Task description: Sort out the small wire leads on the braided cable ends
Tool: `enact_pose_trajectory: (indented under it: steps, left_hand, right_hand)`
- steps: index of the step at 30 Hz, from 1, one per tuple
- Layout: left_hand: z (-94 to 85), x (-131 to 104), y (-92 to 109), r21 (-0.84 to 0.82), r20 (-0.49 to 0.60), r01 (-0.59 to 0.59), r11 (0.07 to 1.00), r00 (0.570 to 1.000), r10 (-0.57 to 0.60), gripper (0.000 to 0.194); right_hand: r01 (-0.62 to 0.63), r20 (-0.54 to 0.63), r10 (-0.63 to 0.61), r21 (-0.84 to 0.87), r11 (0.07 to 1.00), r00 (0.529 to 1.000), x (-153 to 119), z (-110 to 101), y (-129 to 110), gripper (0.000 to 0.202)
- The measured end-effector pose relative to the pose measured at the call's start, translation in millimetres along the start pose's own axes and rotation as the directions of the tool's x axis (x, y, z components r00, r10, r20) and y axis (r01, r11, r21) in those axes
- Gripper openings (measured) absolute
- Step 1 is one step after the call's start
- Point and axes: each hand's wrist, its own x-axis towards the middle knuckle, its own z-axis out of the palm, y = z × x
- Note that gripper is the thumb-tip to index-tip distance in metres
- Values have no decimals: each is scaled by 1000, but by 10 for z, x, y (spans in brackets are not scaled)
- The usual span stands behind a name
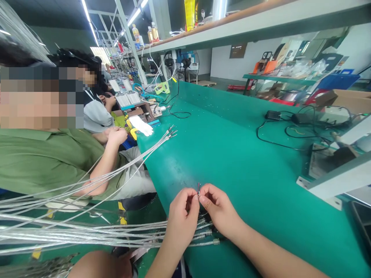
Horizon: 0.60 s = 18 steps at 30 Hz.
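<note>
Close together over the near edge of the green table, my left hand [185, 210] and my right hand [218, 204] pinch the end of a cable. Thin dark and reddish wires [198, 187] stick up between the fingertips. The rest of that cable is hidden by my hands. Below them, a bundle of silvery braided cables [139, 236] runs in from the left, and its ends lie on the table under my wrists. Another group of cables [153, 148] reaches further up the table, with stripped ends fanned out.
A co-worker in a green shirt [58, 162] sits at the left. White gloves [141, 125] lie by a block-like fixture [129, 99] beyond. Black adapters and cords [274, 115] and a white metal bracket [339, 179] are at the right. A shelf [232, 29] spans the table's far side.
</note>
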Motion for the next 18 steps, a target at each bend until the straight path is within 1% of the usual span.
enact_pose_trajectory:
  steps: [2,5,9,11,13,16,18]
  left_hand:
    - [8,-3,-6,9,-12,-6,1000,1000,6,15]
    - [21,8,3,0,-15,-5,1000,1000,5,15]
    - [38,38,3,-61,5,73,995,997,-73,18]
    - [44,47,-7,-97,17,107,990,994,-106,18]
    - [43,46,-11,-115,16,121,986,993,-120,18]
    - [24,36,18,-123,3,114,986,993,-115,18]
    - [5,29,53,-112,-7,112,987,994,-113,19]
  right_hand:
    - [26,39,-26,6,1000,999,7,-18,1,18]
    - [91,64,-88,-33,995,994,16,-45,-17,17]
    - [148,96,-144,-39,988,985,20,-66,-31,20]
    - [140,72,-137,-26,990,988,18,-66,-12,20]
    - [114,39,-115,23,993,993,15,-56,18,20]
    - [84,19,-87,133,988,996,6,-29,47,20]
    - [78,-4,-78,171,982,997,-4,-10,45,20]
